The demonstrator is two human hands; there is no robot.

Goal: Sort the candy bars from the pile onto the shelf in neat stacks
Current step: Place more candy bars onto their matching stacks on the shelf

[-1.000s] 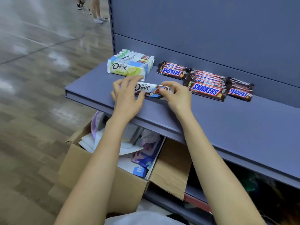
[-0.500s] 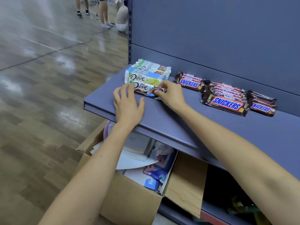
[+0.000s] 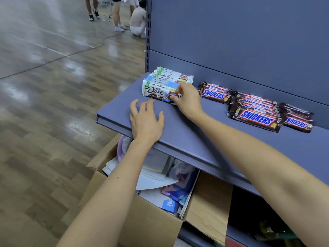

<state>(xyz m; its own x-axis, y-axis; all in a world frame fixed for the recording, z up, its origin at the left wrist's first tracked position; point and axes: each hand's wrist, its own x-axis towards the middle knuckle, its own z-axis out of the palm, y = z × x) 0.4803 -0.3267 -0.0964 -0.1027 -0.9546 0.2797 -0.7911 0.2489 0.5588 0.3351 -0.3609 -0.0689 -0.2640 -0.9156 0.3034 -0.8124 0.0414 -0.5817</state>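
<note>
A row of white Dove bars (image 3: 169,79) stands at the left end of the grey-blue shelf (image 3: 178,129). The front Dove bar (image 3: 156,91) leans against that row, and my right hand (image 3: 187,100) pinches its right end with curled fingers. My left hand (image 3: 145,120) rests flat on the shelf just in front of the bar, fingers spread, holding nothing. To the right lie brown Snickers bars: a small stack (image 3: 214,92) near my right hand, a larger stack (image 3: 256,111) and a few more (image 3: 297,118) by the back panel.
An open cardboard box (image 3: 142,225) full of papers and packets sits on the floor under the shelf's left end. The shelf's back panel (image 3: 231,41) rises behind the bars. Several people (image 3: 137,20) are far back on the wooden floor.
The Dove bar went from the shelf's front back against the Dove row. My left hand let go of it and now lies flat on the shelf; my right hand still holds its end.
</note>
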